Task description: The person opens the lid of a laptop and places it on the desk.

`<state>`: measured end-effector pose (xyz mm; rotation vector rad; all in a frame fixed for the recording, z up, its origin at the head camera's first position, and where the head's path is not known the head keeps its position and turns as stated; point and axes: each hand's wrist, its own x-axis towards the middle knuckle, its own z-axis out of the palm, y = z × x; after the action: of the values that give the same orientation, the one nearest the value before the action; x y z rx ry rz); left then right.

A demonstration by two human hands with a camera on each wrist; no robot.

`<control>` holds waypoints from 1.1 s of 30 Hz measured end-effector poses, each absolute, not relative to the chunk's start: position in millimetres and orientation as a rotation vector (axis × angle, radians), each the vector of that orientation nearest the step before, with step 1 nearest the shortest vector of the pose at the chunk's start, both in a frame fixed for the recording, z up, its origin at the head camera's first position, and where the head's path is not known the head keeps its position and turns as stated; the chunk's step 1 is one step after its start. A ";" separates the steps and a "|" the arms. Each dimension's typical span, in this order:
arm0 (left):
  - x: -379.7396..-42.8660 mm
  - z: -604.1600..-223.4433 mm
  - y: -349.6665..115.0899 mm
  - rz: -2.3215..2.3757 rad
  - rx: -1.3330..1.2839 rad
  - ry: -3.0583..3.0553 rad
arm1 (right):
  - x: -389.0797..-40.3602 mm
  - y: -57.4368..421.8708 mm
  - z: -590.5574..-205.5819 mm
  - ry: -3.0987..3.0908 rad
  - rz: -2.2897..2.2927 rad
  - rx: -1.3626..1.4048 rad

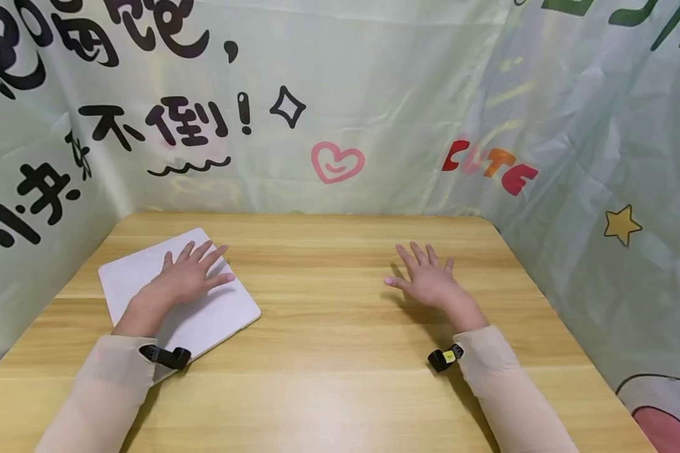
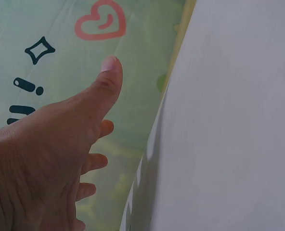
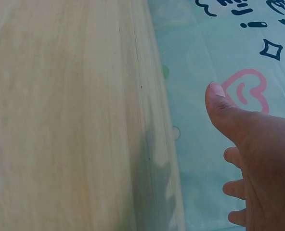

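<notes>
A flat white rectangular item with rounded corners (image 1: 221, 318) lies at an angle on the left side of the wooden table (image 1: 328, 377); its exact kind cannot be made out. Over it is my left hand (image 1: 184, 280), fingers spread and holding nothing. In the left wrist view, the thumb and fingertips of the left hand (image 2: 51, 139) show beside the white surface (image 2: 229, 120). My right hand (image 1: 430, 283) is above the right part of the table with its fingers spread, casting a shadow on the wood. The right wrist view shows that hand (image 3: 267, 159) also holding nothing.
A pale printed cloth (image 1: 396, 107) hangs behind the table and along both sides, with dark lettering, a pink heart (image 1: 337, 162) and a yellow star (image 1: 622, 224). Small black devices (image 1: 165, 357) are strapped at both wrists over light sleeves (image 1: 99, 396).
</notes>
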<state>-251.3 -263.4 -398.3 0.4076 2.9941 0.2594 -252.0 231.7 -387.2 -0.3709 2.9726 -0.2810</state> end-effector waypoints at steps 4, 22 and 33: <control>-248.9 -399.3 -262.0 0.255 0.414 2.981 | -245.3 234.9 -389.0 2.970 -0.303 -0.362; -250.1 -392.6 -286.1 0.343 0.355 2.962 | -240.4 219.6 -390.0 2.962 -0.331 -0.452; -248.8 -390.5 -317.2 0.398 0.267 2.950 | -229.4 194.4 -393.8 2.944 -0.299 -0.617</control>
<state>-248.8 -317.2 -390.5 0.2671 2.9504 0.3975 -229.4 194.4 -393.8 -0.6169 2.9436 -0.2991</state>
